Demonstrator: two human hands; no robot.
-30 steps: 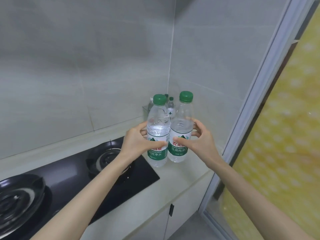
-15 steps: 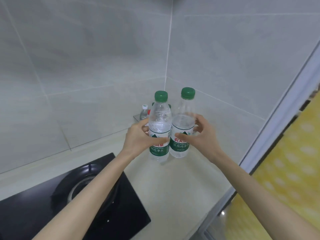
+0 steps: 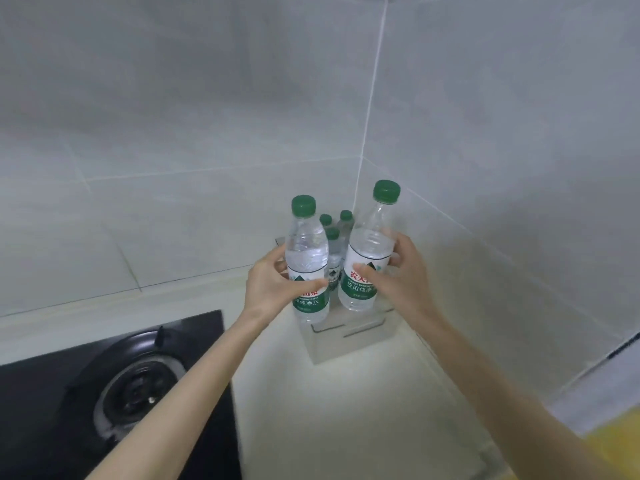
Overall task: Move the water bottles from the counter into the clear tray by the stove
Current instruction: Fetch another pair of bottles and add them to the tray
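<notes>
The left hand (image 3: pixel 273 285) is wrapped around one water bottle (image 3: pixel 306 258) that stands straight up, green cap on top. The right hand (image 3: pixel 398 275) is wrapped around a second water bottle (image 3: pixel 369 251), whose cap leans a little to the right. Both bottles are side by side, a little apart, over the clear tray (image 3: pixel 346 337) in the wall corner near the stove (image 3: pixel 138 393), with three small bottles (image 3: pixel 333 247) standing behind them in the tray.

Clear glossy plastic bottles (image 3: pixel 307 261), transparent tray (image 3: pixel 349 341), glossy black stove (image 3: pixel 41 410), smooth tiles (image 3: pixel 173 116)
</notes>
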